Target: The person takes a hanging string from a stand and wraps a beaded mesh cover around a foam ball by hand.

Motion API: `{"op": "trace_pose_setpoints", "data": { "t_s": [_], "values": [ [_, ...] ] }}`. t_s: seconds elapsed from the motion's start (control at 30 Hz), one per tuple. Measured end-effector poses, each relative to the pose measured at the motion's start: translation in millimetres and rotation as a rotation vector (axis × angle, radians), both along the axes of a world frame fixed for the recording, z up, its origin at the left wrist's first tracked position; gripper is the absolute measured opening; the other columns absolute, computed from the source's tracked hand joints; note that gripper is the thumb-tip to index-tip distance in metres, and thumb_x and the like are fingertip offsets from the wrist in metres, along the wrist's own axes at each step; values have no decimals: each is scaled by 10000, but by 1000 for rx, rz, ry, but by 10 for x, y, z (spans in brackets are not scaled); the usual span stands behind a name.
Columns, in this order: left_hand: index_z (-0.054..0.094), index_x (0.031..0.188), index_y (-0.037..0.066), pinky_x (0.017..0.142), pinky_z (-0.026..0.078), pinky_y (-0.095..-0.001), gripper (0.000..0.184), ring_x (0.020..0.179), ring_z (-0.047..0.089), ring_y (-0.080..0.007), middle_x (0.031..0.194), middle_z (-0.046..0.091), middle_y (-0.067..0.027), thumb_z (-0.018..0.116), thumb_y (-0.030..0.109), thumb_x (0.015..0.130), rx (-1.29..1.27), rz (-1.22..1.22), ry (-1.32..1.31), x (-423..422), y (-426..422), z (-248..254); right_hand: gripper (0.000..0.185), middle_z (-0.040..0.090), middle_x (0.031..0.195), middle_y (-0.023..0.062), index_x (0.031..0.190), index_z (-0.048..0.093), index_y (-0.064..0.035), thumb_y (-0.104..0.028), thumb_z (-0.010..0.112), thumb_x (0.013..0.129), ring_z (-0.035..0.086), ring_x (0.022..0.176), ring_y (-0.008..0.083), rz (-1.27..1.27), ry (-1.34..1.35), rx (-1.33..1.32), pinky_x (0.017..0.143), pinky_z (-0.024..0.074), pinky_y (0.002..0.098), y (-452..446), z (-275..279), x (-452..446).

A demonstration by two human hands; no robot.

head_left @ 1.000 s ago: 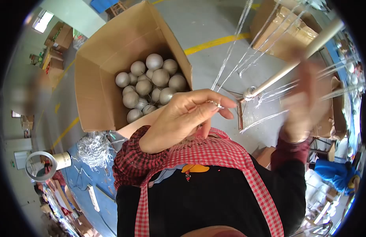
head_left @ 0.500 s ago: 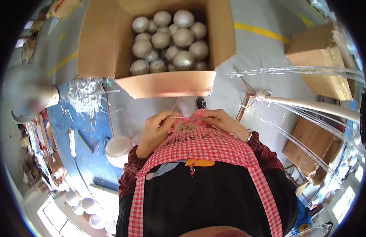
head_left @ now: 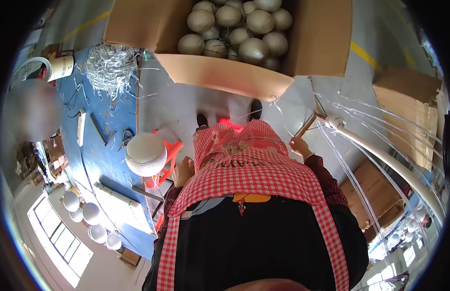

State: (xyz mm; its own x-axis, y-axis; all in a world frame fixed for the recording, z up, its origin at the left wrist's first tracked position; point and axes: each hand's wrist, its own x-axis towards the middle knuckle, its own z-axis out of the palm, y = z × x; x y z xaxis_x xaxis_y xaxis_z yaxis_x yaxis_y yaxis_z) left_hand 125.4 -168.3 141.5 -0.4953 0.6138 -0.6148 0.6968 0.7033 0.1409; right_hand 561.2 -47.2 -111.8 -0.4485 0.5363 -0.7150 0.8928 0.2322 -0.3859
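Beside the left edge of the red checked apron [head_left: 249, 179], my left hand [head_left: 183, 170] hangs low, its fingertips partly hidden. My right hand [head_left: 300, 147] is at the apron's right edge with its fingers curled in; what they hold, if anything, is too small to tell. A pale round ball with a beaded rim [head_left: 146, 154] is left of my left hand, by a red stool [head_left: 172, 154]. Ahead, an open cardboard box [head_left: 225, 72] holds several silvery balls [head_left: 228, 16]. A thin strand lies over the apron's upper part.
A blue table [head_left: 101, 157] on the left bears a heap of silver strands [head_left: 111, 68], tools and a white strip. On the right, a pale pole [head_left: 380, 145] carries clear strands, with cardboard boxes [head_left: 412, 116] behind. Both shoes show on the floor below the box.
My hands have parted from the twisted strand held between them and moved down to the apron's sides. The view has shifted, so the box sits higher and the stool shows more.
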Motion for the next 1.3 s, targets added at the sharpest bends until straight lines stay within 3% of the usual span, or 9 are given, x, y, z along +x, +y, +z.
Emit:
{"op": "trace_pose_setpoints", "data": {
  "t_s": [0.23,0.37,0.67,0.8,0.87,0.93,1.03,1.17,1.3],
  "values": [
    [556,943,130,604,438,-490,241,748,590,-401,793,609,-220,459,321,831,-329,25,4,27,-877,-339,179,613,675,188,764,625,-23,-181,542,750,631,645,295,-221,-131,-429,575,508,380,-571,326,713],
    [535,981,137,614,434,-504,256,785,586,-416,829,606,-232,443,330,840,-286,138,-148,175,-828,-185,257,599,585,174,649,586,58,-163,521,763,611,490,270,-612,-292,-763,426,492,361,-1177,130,1157],
    [514,1039,123,630,437,-516,326,804,579,-430,862,604,-241,451,373,839,-311,168,4,468,-561,-115,295,594,602,158,666,579,67,-184,497,798,605,487,267,-426,-284,-632,406,476,377,-1018,891,1229],
    [535,1021,102,635,445,-513,348,801,582,-424,858,607,-235,459,384,833,-376,172,9,442,-876,-113,266,597,629,166,693,584,43,-193,510,790,603,514,284,-829,582,-914,448,479,385,-1048,530,1463],
    [562,994,86,635,452,-508,358,798,586,-416,856,609,-232,467,389,827,-449,95,-104,340,-1122,-86,238,595,643,167,724,584,24,-200,525,778,602,546,291,-46,270,-388,498,482,391,-873,500,1241],
    [575,974,85,639,454,-505,356,802,587,-410,856,610,-229,468,391,827,-479,95,-73,354,-1148,-20,226,594,650,168,739,584,14,-204,533,772,602,562,295,331,105,-112,523,484,393,-721,579,959],
    [601,935,82,648,457,-500,357,811,590,-399,857,612,-223,469,395,825,-545,103,-16,426,-1141,108,186,599,683,165,769,587,-2,-184,551,743,602,611,306,-384,-53,-380,594,486,394,-666,618,713],
    [613,906,74,671,457,-491,367,829,587,-393,861,612,-220,462,399,826,-612,91,-6,419,-1103,219,126,558,648,103,881,527,-17,-108,509,796,563,498,213,-568,143,-287,461,484,330,-636,189,629],
    [609,917,76,695,453,-488,366,833,583,-395,864,611,-219,460,397,825,-568,107,0,335,-1371,270,386,568,764,130,1124,451,-45,-18,510,744,578,540,215,-632,226,-289,486,501,343,-121,150,134]
  ]
}}
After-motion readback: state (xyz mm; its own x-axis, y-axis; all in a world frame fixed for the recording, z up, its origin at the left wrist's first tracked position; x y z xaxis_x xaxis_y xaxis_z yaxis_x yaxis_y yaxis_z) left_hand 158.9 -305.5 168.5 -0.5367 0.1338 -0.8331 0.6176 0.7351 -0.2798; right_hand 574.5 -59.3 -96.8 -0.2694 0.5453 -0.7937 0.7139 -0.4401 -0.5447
